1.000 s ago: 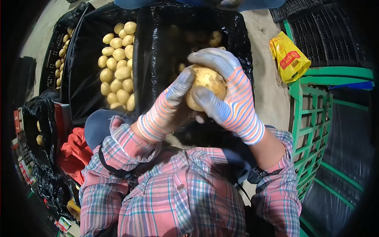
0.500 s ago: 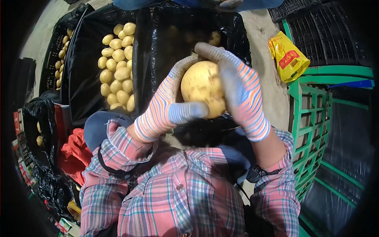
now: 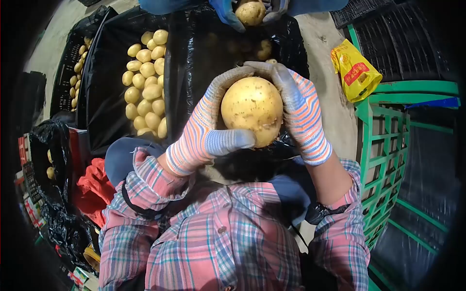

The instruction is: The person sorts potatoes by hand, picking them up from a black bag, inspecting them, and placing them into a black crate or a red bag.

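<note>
A large round yellow potato with brown specks is held up in front of my chest. My left hand, in a striped glove with a grey-blue thumb, wraps round its left side, the thumb across its lower front. On the potato's right side rests my right hand, gloved alike, its fingers curved over the top. The fingertips of both hands meet behind the potato's upper edge. Beneath the hands is a crate lined with black plastic, with a few potatoes in shadow inside.
Many potatoes fill part of a black-lined crate at the left. Across the crates, a co-worker's gloved hands hold another potato. A yellow bag lies at the right, above a green metal frame. Red cloth is at lower left.
My right hand has slowed and now lies along the potato, whose face shows differently. At the top, the co-worker's gloved hands have come into view with a potato.
</note>
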Available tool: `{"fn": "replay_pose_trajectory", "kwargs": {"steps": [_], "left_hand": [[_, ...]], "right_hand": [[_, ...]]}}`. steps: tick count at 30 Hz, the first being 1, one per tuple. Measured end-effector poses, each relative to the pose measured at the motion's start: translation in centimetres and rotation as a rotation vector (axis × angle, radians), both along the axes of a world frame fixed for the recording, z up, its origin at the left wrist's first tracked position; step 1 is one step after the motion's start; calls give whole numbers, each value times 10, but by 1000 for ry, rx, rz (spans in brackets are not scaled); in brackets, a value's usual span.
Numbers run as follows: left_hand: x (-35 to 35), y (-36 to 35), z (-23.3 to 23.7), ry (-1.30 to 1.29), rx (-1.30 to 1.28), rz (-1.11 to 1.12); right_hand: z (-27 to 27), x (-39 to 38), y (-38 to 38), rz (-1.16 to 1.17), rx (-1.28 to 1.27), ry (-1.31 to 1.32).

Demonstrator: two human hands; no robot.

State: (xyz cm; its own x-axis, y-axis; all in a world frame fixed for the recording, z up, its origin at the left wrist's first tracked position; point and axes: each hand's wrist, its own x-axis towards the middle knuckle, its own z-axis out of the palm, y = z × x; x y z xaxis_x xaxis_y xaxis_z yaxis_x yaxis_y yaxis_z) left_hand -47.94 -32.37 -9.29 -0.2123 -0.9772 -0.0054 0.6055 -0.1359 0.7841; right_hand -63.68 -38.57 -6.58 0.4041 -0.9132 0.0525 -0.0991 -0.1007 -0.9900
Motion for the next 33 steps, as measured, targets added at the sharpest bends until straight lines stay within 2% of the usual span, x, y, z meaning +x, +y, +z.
{"fn": "replay_pose_trajectory", "kwargs": {"steps": [1,3,4,7,10,14,16,18,21,23,25,26,28,31,33], "left_hand": [[1,-1,-2,-3,0,9],[5,-4,-5,-17,11,54],[6,-6,-7,-105,-43,96],[3,-5,-6,-55,-10,118],[6,-5,-5,33,24,62],[5,-4,-3,91,58,35],[4,-6,3,119,103,54],[7,-7,9,177,198,-48],[9,-6,0,104,248,-35],[8,-8,-6,68,253,-2],[11,-13,-12,-214,-147,160],[10,-10,-7,-264,-234,141],[6,-8,-5,-241,-189,172],[10,-13,-9,-237,-16,227],[9,-15,-8,-232,0,313]], "right_hand": [[2,-1,2,13,-84,63],[-1,3,11,70,-77,69],[-2,10,21,30,-75,94],[-2,3,18,77,4,43],[9,-7,9,274,177,-49],[19,-19,0,367,228,-28],[21,-19,0,354,164,-36],[20,-12,8,320,113,-28],[7,-8,8,255,38,33],[6,-9,7,230,-247,283],[6,-6,9,171,-240,332],[1,-6,9,125,-312,354],[-4,-5,12,79,-400,416],[1,3,19,99,-414,510],[-6,7,20,127,-390,494]]}}
